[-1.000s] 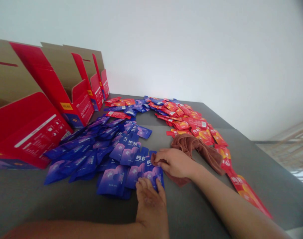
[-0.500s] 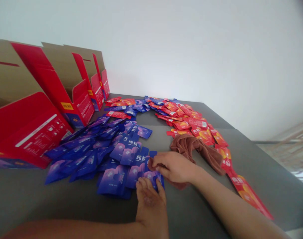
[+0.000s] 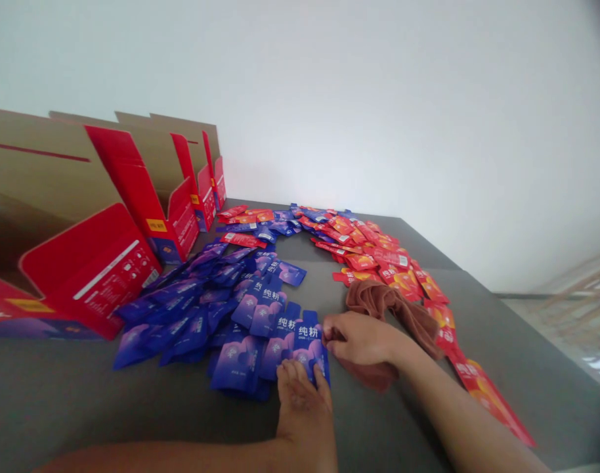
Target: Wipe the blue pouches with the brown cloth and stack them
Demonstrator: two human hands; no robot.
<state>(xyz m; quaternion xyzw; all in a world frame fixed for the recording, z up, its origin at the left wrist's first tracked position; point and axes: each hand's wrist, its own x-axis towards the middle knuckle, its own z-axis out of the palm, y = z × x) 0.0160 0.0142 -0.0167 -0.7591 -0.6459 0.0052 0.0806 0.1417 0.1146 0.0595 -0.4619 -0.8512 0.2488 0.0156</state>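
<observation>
My left hand (image 3: 304, 410) rests at the lower end of a blue-purple sachet (image 3: 307, 338), its fingertips on the front and the thumb along the right edge. That sachet lies face up at the near right of the blue sachet pile (image 3: 201, 295). Just to its right, my right hand (image 3: 362, 336) is closed around a bunched part of a brown cloth (image 3: 396, 299). The rest of the cloth trails behind the hand and below it, towards the red sachets (image 3: 398, 279).
Open red cardboard boxes (image 3: 107, 276) stand in a row on the left of the grey table (image 3: 152, 407). Mixed red and blue sachets (image 3: 260, 226) lie near the back wall. One long red sachet (image 3: 492, 397) lies by the right edge.
My right hand has moved right with the cloth, off the sachet's top, so its white print now shows. My left hand stays on the sachet. The camera view has shifted slightly.
</observation>
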